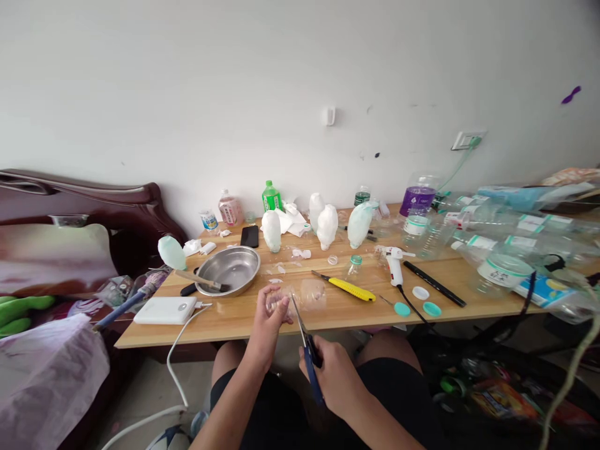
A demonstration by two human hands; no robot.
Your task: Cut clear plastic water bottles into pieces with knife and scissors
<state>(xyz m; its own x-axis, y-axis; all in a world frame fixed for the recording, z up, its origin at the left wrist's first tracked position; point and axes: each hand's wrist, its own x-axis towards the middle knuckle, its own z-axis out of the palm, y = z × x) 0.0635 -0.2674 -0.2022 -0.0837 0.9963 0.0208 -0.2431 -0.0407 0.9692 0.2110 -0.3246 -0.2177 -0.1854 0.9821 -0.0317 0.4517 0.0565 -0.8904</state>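
In the head view my left hand (269,322) is closed around a piece of clear plastic (276,299), held just above the front of the table. My right hand (337,375) grips the dark blue handles of a pair of scissors (309,353). Their blades are parted slightly and point up at the clear plastic by my left fingers; whether they touch it I cannot tell. Another clear plastic piece (313,294) lies just beyond the blades. A yellow utility knife (351,289) rests on the table to the right of it.
A metal bowl (248,267) with a brush (206,281) and a white power bank (165,310) are on the left. Several white-covered shapes (327,226) stand behind. To the right are a glue gun (394,269), a black marker (434,284) and several clear bottles (504,272).
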